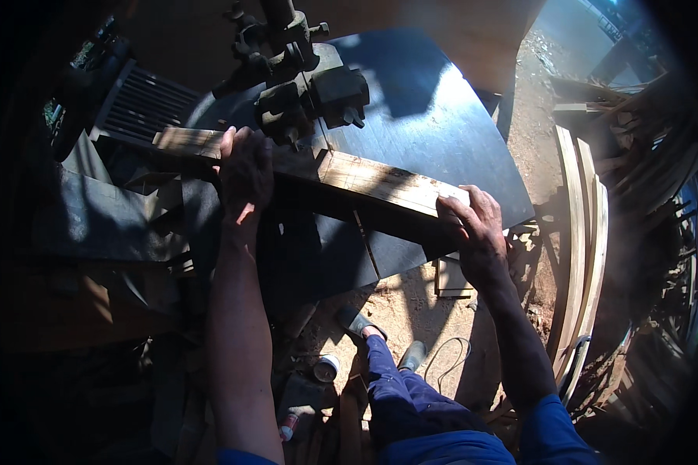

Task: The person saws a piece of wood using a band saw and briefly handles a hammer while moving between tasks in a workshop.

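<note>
Wooden beam (388, 180) looked stiff, fairly heavy, best held near ends; left hand (246, 170) and right hand (479, 229) gripped it

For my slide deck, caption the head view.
Left hand and right hand hold a wooden beam over a shiny table.

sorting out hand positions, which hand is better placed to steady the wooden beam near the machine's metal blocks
Probably the left hand: its fingers lie over the wooden beam close beside the metal blocks. The right hand holds the beam's right end, farther from them.
</note>
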Available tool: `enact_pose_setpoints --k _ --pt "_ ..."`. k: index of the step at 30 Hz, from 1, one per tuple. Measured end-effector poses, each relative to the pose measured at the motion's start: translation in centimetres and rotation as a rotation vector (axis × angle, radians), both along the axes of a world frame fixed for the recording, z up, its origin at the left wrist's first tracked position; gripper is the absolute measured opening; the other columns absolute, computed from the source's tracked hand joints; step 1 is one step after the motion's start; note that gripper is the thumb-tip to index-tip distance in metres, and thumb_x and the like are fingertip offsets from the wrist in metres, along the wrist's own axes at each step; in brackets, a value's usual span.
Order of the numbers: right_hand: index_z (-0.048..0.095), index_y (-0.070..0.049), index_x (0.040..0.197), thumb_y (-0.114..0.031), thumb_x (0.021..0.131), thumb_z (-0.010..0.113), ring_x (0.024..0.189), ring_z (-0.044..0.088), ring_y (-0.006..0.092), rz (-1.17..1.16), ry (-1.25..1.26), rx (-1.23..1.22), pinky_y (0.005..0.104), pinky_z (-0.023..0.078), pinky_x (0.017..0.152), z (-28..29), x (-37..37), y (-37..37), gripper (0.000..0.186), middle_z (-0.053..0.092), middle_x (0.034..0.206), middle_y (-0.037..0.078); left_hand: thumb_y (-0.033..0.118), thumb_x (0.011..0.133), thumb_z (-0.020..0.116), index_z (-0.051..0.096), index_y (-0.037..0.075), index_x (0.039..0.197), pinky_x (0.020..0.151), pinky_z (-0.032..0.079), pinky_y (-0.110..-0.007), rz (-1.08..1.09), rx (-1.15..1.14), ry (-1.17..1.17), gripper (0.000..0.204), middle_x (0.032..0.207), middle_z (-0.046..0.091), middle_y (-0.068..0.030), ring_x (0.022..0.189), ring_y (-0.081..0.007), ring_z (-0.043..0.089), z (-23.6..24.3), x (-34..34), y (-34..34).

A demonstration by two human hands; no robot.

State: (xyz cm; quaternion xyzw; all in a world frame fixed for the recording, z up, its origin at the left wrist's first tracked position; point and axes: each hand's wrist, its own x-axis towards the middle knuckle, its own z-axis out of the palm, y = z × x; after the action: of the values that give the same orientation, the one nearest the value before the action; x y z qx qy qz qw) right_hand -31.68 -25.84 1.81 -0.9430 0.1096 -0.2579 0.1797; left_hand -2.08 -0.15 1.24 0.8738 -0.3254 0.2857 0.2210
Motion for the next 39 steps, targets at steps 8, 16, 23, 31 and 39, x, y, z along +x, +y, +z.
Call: enact_pose_setpoints --k 8,16,23,31,39 --pt "0.060 -0.020 0.131 -0.001 0.071 0.081 0.118 0.055 0.0387 0.083 -0.052 0.081 0.0475 0.047 0.097 0.9 -2.6 0.6 0.066 0.058 0.130 0.016 0.031 0.102 0.051 0.061 0.011 0.121 0.110 0.034 -0.059 -0.014 0.222 -0.103 0.029 0.133 0.055 -0.0123 0.135 -0.0365 0.043 -1.0 -2.5 3.1" --pt "0.062 -0.014 0.129 -0.012 0.082 0.077 0.115 0.057 0.0346 0.105 0.083 0.092 0.0434 0.050 0.095 2.2 -8.4 0.0 0.050 0.060 0.128 0.012 0.066 0.085 0.064 0.033 0.024 0.156 0.107 0.032 -0.065 0.148 0.465 0.221 0.089 0.153 0.041 -0.0090 0.142 -0.0316 0.040 2.4 -14.6 6.5" --pt "0.062 -0.013 0.130 -0.015 0.086 0.074 0.119 0.057 0.0341 0.176 0.125 0.089 0.0430 0.050 0.096 3.3 -9.1 -1.1 0.046 0.060 0.130 0.010 0.059 0.067 0.081 0.044 0.020 0.151 0.111 0.027 -0.064 0.122 0.623 0.199 0.100 0.147 0.050 -0.0060 0.141 -0.0287 0.041 5.0 -16.8 8.9" --pt "0.064 -0.012 0.130 -0.010 0.080 0.077 0.122 0.057 0.0342 0.238 0.087 -0.012 0.0442 0.051 0.099 7.3 -10.9 -4.3 0.051 0.062 0.132 0.012 0.042 0.060 0.091 0.058 0.005 0.116 0.090 0.048 -0.051 -0.275 0.477 0.312 0.075 0.114 0.059 -0.0122 0.107 -0.0306 0.063 6.5 -22.5 10.2" --pt "0.063 -0.016 0.132 -0.008 0.078 0.079 0.131 0.053 0.0338 0.267 0.218 -0.063 0.0441 0.048 0.105 11.3 -13.5 -5.0 0.057 0.059 0.140 0.010 0.039 0.068 0.087 0.056 0.006 0.120 0.071 0.053 -0.044 -0.437 0.278 0.543 0.069 0.093 0.065 -0.0121 0.081 -0.0328 0.068 7.6 -30.4 10.1"
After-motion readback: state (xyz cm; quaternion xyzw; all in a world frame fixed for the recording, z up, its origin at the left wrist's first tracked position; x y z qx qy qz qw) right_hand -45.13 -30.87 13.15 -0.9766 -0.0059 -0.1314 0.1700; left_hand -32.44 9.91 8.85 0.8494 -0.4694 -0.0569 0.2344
